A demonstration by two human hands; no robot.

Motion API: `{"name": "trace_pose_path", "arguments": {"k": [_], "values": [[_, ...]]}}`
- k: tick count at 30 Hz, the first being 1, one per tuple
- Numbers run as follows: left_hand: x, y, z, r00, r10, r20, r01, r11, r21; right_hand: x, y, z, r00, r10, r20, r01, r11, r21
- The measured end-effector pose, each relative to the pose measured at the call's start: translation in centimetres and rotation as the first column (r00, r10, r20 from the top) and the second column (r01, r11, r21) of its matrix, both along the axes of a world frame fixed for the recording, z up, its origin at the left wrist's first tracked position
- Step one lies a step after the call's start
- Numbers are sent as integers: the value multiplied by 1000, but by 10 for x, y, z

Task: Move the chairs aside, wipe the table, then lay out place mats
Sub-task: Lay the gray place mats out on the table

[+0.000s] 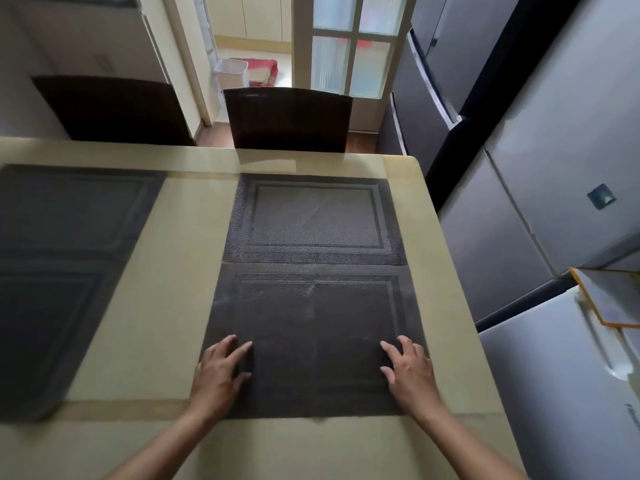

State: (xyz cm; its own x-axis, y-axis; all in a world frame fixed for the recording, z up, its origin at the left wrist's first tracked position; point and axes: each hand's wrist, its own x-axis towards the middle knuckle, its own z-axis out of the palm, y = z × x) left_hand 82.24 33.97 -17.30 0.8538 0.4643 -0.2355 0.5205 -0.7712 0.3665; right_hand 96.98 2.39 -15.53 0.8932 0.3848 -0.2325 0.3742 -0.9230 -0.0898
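Four dark woven mats are counted on the pale bench (166, 271), laid as two pairs. On the right, the near right mat (311, 341) and the far right mat (313, 220) meet edge to edge. Whether one overlaps the other cannot be told. Each is marked with a framed rectangle in the weave. On the left, the near left mat (45, 334) and the far left mat (69, 206) are seen blurred and cut off by the picture's edge. A bare strip of bench is left between the two pairs.

Two hands are laid on the near right mat, both palm down. The left hand (218, 372) is set on the mat's left margin, its heel just past the edge. The right hand (408, 370) is set on the right margin. The fingers of both are straight and spread, so the grip of each is released – nothing is pinched or clasped, the mat is only pressed flat.

Two dark chairs are seen at the far side of the bench, only their backs showing. The left chair (110, 109) stands beyond the far left mat and the right chair (287, 119) beyond the far right mat, close against the far edge.

Beyond the chairs an open doorway is seen, with one white bin (231, 72) on its floor and a door (349, 46) of frosted panes beside it. Grey fridge doors (519, 202) fill the right side, near the bench.
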Motion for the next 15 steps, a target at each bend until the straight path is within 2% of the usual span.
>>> {"name": "trace_pose_path", "arguments": {"k": [3,7,10,15], "values": [[1,0,6,999,-14,-39,13,1000,-9,-3,3,8,999,-28,-21,29,999,41],[-2,-1,24,999,26,-47,-33,990,-136,-16,9,24,991,-74,-115,74,997,-9],[-22,-1,45,995,95,-2,-93,976,-194,-43,12,41,994,-73,-83,78,996,51],[-92,-8,83,995,96,24,-88,969,-231,-106,12,79,995,-75,-65,87,976,198]]}}
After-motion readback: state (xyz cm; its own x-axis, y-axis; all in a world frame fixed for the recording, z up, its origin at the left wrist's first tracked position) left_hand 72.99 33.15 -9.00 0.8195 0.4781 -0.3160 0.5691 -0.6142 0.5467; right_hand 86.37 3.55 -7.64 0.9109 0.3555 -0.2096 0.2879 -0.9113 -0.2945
